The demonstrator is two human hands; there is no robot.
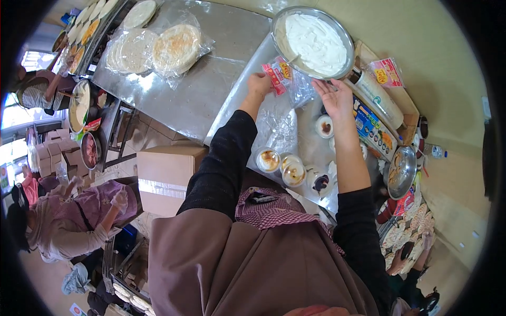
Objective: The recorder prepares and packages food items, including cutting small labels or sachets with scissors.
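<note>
My left hand (259,85) is closed at the edge of a red and yellow printed plastic packet (279,75), its fingers bent. Clear plastic (301,90) spreads from the packet toward my right hand (336,99). That hand is palm up with its fingers stretched out, just under the near rim of a big steel bowl (350,39). Thick white cream (316,45) fills the bowl, and a utensil handle leans at its lower left. Whether my right fingertips touch the bowl or the plastic, I cannot tell.
Several dessert cups (292,171) stand near my body. A film roll (377,97) and a blue box (373,126) lie at right beside a steel bowl (401,171). Bagged flatbreads (176,47) lie far left. A cardboard box (167,171) and gloved co-workers (79,216) are left.
</note>
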